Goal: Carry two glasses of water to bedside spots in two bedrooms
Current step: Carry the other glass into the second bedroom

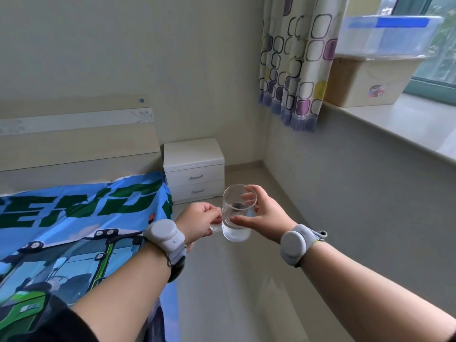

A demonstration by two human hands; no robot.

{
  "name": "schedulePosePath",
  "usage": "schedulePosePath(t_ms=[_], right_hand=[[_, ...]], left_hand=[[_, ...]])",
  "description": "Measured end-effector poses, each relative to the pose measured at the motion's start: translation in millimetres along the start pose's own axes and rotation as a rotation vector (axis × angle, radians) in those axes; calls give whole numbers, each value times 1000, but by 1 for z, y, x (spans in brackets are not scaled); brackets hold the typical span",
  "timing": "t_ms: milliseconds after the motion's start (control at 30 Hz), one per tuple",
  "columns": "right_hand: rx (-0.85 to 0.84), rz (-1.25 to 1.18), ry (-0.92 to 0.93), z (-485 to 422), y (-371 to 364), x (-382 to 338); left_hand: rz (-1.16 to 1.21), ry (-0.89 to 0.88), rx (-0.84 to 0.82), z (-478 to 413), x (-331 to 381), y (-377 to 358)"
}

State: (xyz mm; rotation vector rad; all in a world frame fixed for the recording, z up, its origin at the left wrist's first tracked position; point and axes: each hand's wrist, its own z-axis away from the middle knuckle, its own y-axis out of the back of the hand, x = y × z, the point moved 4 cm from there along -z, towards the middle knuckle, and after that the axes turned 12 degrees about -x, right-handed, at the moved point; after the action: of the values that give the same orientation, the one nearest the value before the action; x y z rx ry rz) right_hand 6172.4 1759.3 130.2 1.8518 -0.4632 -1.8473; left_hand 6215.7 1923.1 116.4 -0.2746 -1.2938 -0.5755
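Observation:
I hold one clear glass mug of water (237, 213) in front of me, upright, above the floor. My left hand (201, 221) is closed on its handle. My right hand (265, 213) wraps the mug's body from the right side. A white bedside cabinet (193, 154) with two drawers stands beyond the mug, in the corner beside the bed's headboard (79, 141). Its top is bare. Only this one glass is in view.
A bed with a blue tractor-print cover (74, 230) fills the left. A grey floor aisle (234, 280) runs between bed and right wall. A window ledge (394, 129) on the right carries a cardboard box (365, 82) under a plastic tub (387, 35). A patterned curtain (293, 65) hangs in the corner.

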Motion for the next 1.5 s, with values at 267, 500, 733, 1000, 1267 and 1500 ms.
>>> schedulePosePath(t_ms=[267, 500, 733, 1000, 1267, 1500], right_hand=[[-75, -9, 84, -118, 57, 17], [-118, -3, 125, -193, 77, 24], [-154, 11, 121, -279, 67, 18], [-119, 40, 105, -393, 41, -5], [-77, 15, 87, -490, 25, -16], [-115, 17, 93, -575, 23, 0]], left_hand=[[3, 18, 116, -101, 44, 22], [2, 6, 185, -160, 61, 48], [44, -15, 196, -220, 59, 109], [72, -29, 144, -298, 59, 214], [64, -12, 117, -366, 67, 293], [132, 45, 152, -433, 65, 332]])
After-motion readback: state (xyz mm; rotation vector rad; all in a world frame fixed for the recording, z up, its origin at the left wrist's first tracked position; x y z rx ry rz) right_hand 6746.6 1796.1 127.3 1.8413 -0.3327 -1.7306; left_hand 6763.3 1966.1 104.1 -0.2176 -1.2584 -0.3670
